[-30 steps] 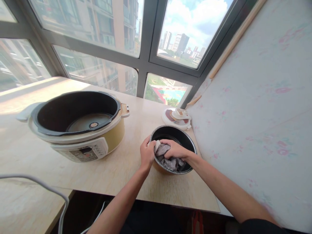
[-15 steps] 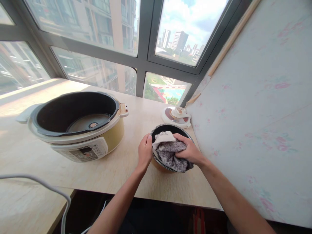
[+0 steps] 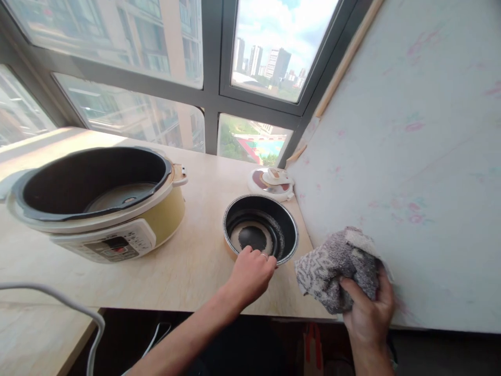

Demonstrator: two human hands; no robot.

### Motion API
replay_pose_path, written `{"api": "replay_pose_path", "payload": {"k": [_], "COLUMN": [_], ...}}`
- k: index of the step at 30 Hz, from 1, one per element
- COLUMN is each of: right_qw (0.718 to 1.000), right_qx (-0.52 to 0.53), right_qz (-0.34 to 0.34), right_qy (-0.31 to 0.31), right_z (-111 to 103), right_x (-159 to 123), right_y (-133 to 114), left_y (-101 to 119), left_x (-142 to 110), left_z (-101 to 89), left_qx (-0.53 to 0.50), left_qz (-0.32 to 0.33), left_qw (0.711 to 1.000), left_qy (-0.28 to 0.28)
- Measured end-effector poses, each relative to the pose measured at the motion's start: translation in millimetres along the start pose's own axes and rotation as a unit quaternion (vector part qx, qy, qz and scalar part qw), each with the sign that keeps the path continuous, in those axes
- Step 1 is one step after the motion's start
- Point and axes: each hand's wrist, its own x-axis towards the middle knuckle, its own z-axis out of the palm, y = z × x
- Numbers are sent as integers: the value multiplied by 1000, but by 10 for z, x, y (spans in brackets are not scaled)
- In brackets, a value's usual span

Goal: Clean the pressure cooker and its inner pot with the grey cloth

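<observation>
A small black inner pot (image 3: pixel 274 213) stands on the beige counter (image 3: pixel 195 266) near the right wall. My left hand (image 3: pixel 250 272) grips its near rim, fingers curled over the edge. My right hand (image 3: pixel 368 309) is down at the lower right, off the counter's edge, closed round a grey patterned cloth (image 3: pixel 332 266) bunched up in front of the wall. The pot's inside shows a pale ring round a dark centre.
A large yellow electric cooker (image 3: pixel 97 201) with an open black bowl sits at the left. A round white lid (image 3: pixel 271 183) lies behind the small pot. A white cable (image 3: pixel 70 308) curves at the lower left. Windows run along the back; a pale wall (image 3: pixel 410 130) stands at the right.
My right hand lifted the cloth out of the small pot and carried it right and down, off the counter. My left hand shifted from the pot's left side to its near rim.
</observation>
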Motion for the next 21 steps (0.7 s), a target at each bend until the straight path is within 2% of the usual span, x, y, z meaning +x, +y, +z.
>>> {"api": "replay_pose_path", "payload": {"k": [3,5,8,10,13,16,19,21], "right_qw": [992,981,961,938,911,895,887,892], "right_qx": [-101,-143,-130,-115,-122,-112,-81,-55], "right_qz": [-67,-119,-226,-303,-347,-383,-407,-396], "right_qy": [-41,-62,-87,-123,-189,-197,-201,-212], "right_z": [-129,-87,166,392,687,856,929,959], "right_x": [-83,-185,-458,-678,-904,-893,-708,-550], "right_y": [144,233,287,259,186,156,132,80], "left_y": [-100,-149,-173,-181,-227,-315,-399,-441], "left_x": [8,30,83,107,95,49,14,-3], "left_z": [9,-63,-216,-309,-411,-466,-482,-483], "left_qx": [14,13,-25,-71,-140,-199,-250,-279], "left_qz": [20,27,6,-17,-50,-80,-94,-116], "left_qw": [999,997,990,981,965,948,931,916], "left_qy": [31,70,141,179,216,237,250,263]}}
